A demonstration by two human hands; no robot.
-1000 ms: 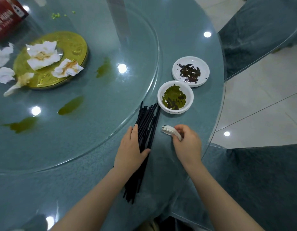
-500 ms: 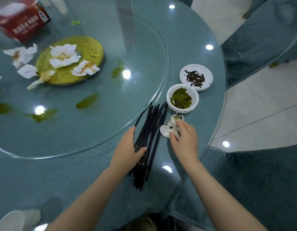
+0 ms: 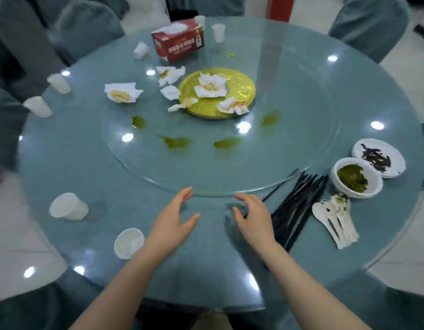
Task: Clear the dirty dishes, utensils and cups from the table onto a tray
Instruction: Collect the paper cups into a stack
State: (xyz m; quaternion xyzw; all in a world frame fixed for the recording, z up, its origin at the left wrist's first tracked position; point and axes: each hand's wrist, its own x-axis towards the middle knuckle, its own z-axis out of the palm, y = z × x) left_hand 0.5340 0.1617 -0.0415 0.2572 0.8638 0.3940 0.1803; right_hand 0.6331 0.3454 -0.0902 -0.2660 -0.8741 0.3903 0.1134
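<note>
My left hand (image 3: 174, 221) and my right hand (image 3: 253, 219) hover empty with relaxed fingers over the near table edge, just short of the glass turntable (image 3: 230, 163). To the right lie a bundle of black chopsticks (image 3: 299, 206), a stack of white spoons (image 3: 334, 219), a white bowl with green sauce (image 3: 356, 178) and a white dish with dark scraps (image 3: 378, 158). White paper cups lie on the left: one tipped over (image 3: 68, 207), one upright near my left wrist (image 3: 128, 242), others further back (image 3: 38, 107).
A gold plate (image 3: 230, 91) holding crumpled napkins sits at the turntable's centre, with more napkins (image 3: 121, 92) beside it. A red tissue box (image 3: 178, 40) and two cups (image 3: 218, 32) stand at the far side. Green sauce smears (image 3: 177, 141) mark the glass. Covered chairs ring the table.
Both hands let go of the chopsticks and spoons and moved left to the table's middle front. The view swung left and up, showing the whole table.
</note>
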